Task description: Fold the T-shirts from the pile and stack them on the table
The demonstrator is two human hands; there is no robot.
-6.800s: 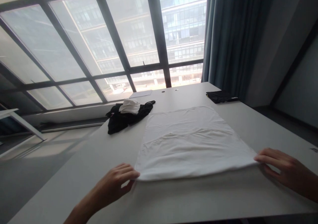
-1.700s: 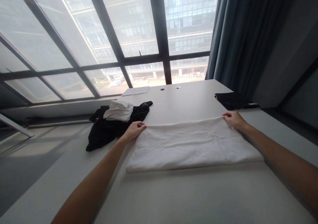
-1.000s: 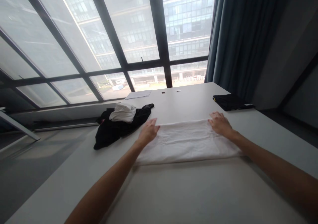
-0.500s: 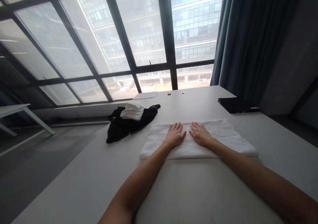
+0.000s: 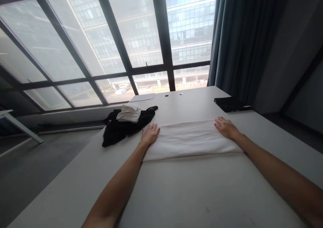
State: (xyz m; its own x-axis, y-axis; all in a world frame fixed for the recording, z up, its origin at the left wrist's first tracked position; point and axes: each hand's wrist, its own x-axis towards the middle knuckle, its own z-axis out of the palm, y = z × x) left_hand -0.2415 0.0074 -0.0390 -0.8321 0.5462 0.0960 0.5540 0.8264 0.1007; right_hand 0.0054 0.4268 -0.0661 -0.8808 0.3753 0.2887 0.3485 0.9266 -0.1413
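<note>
On the table point(image 5: 191, 191), hands point(image 5: 150, 134) have parted across cloth point(image 5: 188, 140).

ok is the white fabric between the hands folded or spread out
Folded: the white fabric lies in a flat, narrow band, with the left hand and right hand at opposite ends.

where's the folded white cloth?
Head view, centre: the folded white cloth lies on the table right of the black heap, left hand and right hand at opposite ends.

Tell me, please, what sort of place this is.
Probably an office or a similar workroom: a large white table stands near tall, dark-framed windows, a long blue-grey curtain hangs beside them, and a many-storeyed building shows outside.
</note>
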